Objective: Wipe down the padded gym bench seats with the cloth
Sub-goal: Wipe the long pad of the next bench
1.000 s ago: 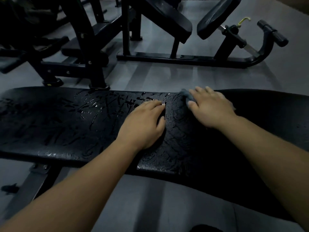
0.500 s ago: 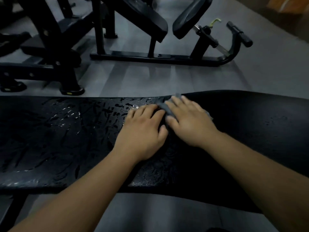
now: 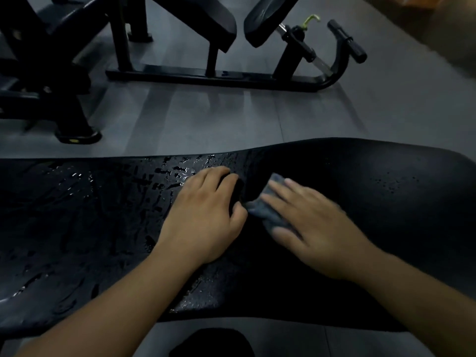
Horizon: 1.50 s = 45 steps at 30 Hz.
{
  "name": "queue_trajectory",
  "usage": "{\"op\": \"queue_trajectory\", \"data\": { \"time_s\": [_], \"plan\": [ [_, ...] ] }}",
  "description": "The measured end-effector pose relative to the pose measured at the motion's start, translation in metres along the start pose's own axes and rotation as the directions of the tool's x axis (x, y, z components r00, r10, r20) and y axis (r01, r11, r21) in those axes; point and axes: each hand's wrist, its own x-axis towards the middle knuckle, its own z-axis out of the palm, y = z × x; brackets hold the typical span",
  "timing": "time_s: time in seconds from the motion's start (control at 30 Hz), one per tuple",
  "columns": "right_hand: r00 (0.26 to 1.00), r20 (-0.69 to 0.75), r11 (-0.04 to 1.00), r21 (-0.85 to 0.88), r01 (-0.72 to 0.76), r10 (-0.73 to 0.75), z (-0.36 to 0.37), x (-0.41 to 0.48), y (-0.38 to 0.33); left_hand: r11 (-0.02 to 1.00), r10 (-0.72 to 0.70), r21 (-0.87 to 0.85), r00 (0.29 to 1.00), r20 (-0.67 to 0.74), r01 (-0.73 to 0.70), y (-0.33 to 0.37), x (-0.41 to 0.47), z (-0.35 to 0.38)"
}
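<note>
Long black bench pad, pebbled vinyl, in front of the person: the left stretch glistens with streaks and beads of liquid, the right stretch is matte with a few droplets. Left hand rests palm-down mid-pad, fingers loosely bent, holding nothing; right hand just beside it, blurred, fingers straight and spread, presses a crumpled blue-grey cloth onto the pad. Behind, on smooth grey floor, a black steel-framed machine with angled cushions.

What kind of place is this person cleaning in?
Most likely a gym: a long black padded bench, wet in streaks, a padded exercise machine on a black frame behind it, and plain grey flooring.
</note>
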Motion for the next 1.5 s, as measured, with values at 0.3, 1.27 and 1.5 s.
{"op": "queue_trajectory", "data": {
  "time_s": [0.3, 1.27, 1.5],
  "plan": [
    [0.999, -0.010, 0.997, -0.065, -0.045, 0.044, 0.001, 0.008, -0.009, 0.998, -0.033, 0.049, 0.999, 0.016, 0.032, 0.006, 0.003, 0.001],
    [0.984, -0.022, 0.983, -0.042, -0.179, 0.178, -0.004, -0.046, 0.034, 0.997, -0.079, 0.023, 0.995, -0.060, 0.080, 0.065, -0.057, 0.011],
    [0.997, 0.025, 0.997, -0.030, 0.076, -0.075, -0.001, -0.089, -0.007, 0.995, -0.098, 0.017, 0.994, -0.053, 0.099, 0.074, -0.044, 0.016]
  ]
}}
